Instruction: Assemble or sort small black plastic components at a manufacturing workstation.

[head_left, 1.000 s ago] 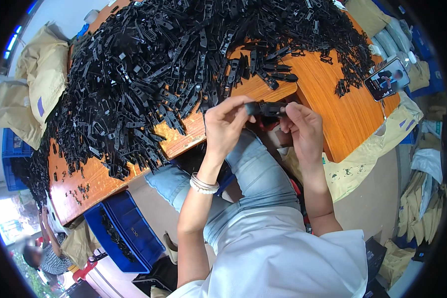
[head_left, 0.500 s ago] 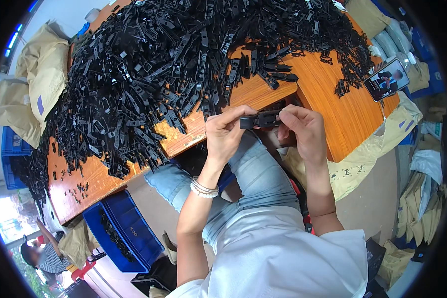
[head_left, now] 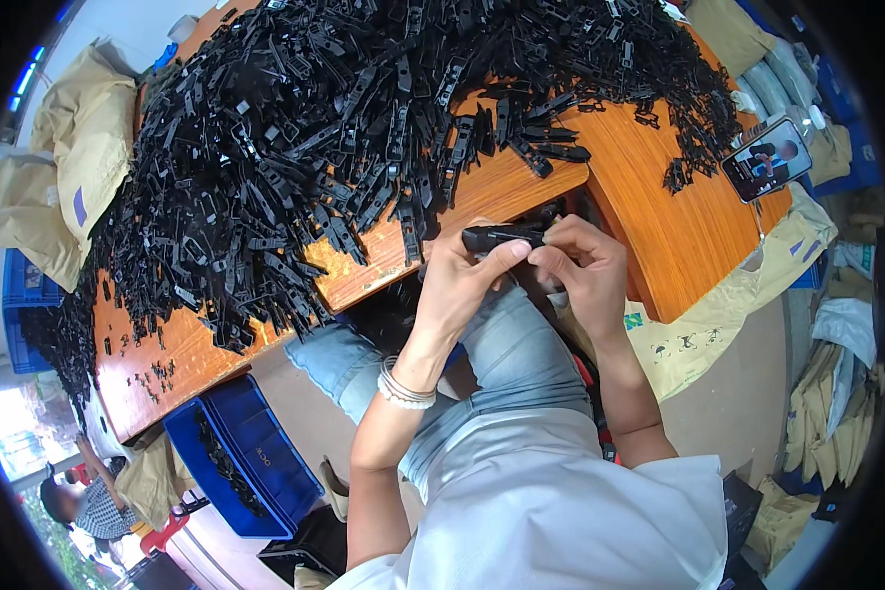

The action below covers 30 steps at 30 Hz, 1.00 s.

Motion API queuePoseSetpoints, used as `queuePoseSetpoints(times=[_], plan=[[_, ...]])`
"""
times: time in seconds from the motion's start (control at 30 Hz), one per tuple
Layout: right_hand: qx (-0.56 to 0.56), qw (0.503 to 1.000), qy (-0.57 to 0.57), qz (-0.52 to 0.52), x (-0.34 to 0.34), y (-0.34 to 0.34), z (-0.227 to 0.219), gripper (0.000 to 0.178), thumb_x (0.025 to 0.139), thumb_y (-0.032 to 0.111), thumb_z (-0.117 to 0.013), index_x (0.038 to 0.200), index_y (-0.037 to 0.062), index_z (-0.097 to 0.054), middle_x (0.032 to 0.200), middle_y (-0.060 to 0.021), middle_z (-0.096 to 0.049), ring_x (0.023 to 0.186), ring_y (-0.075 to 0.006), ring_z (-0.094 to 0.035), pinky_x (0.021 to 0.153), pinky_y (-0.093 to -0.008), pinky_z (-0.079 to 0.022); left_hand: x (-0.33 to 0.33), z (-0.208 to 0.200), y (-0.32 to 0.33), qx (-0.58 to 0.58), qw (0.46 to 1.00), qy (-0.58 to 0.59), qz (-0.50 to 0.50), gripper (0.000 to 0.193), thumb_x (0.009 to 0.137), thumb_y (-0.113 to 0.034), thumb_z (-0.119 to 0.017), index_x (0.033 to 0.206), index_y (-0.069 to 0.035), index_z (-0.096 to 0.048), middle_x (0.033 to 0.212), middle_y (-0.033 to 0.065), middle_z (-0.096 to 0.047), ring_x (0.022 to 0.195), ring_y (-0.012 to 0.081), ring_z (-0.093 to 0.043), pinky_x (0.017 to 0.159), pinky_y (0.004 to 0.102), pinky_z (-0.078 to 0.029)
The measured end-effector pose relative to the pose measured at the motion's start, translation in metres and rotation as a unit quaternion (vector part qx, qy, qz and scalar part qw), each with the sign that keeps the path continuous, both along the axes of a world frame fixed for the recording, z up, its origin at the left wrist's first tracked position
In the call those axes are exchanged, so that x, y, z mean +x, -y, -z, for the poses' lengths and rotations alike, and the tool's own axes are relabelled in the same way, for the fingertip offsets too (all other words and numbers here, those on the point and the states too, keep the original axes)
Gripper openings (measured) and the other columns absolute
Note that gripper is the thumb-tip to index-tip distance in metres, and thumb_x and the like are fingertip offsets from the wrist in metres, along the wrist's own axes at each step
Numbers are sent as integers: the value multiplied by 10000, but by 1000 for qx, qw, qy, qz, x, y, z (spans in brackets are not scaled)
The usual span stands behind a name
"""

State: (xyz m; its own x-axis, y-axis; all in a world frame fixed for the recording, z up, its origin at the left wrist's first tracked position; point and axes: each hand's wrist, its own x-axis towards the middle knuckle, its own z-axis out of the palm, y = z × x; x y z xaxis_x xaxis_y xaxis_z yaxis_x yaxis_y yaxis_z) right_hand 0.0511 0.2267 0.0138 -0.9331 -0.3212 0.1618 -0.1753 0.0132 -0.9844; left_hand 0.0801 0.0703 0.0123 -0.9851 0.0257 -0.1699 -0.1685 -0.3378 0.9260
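A long black plastic clip-like part (head_left: 494, 237) is held level above my lap, just off the table's near edge. My left hand (head_left: 459, 278) grips its left end, the thumb pressed along its near side. At the other end my right hand (head_left: 582, 270) has its fingers pinched together; whether they hold the same part or a smaller piece is hidden. A huge heap of similar black plastic parts (head_left: 295, 147) covers the wooden table (head_left: 649, 167) in front of me.
Left of my legs stands a blue crate (head_left: 256, 452) with some black parts inside. A propped phone (head_left: 767, 160) is at the table's right. Paper sacks (head_left: 88, 138) lie at the left, and another sack (head_left: 703, 339) hangs at the right edge. A person (head_left: 93, 501) is at the far lower left.
The black part has turned between my hands, showing another side. My left thumb has come over its near side, and my right hand has shifted slightly left and down.
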Motion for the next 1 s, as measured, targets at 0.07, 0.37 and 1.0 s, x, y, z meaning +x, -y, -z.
queuePoseSetpoints(times=[0.07,0.37,1.0], plan=[[20,1000,-12,8,-1,-1,0,125,777,74,-647,799,-36,-591,753,-23,-511,612,-70,-517,521,-191,-378,0,-1,-2,-8,1000,0,2,156,779,-142,-651,754,1,-594,671,15,-544,566,81,-472,526,204,-371],[-121,992,22,22,-4,6,-4,222,843,161,-587,959,-29,-581,778,-27,-552,578,-46,-477,514,-164,-349,-31,-15,6,-117,983,-84,114,206,831,-169,-594,747,19,-597,672,10,-551,599,82,-507,539,203,-393],[-117,977,155,91,-16,-16,25,149,823,37,-562,949,-35,-596,776,-47,-578,616,-85,-563,483,-171,-367,-173,0,45,-647,673,-333,-131,194,649,29,-560,805,-11,-667,1026,90,-607,906,252,-582,764,327,-487]])
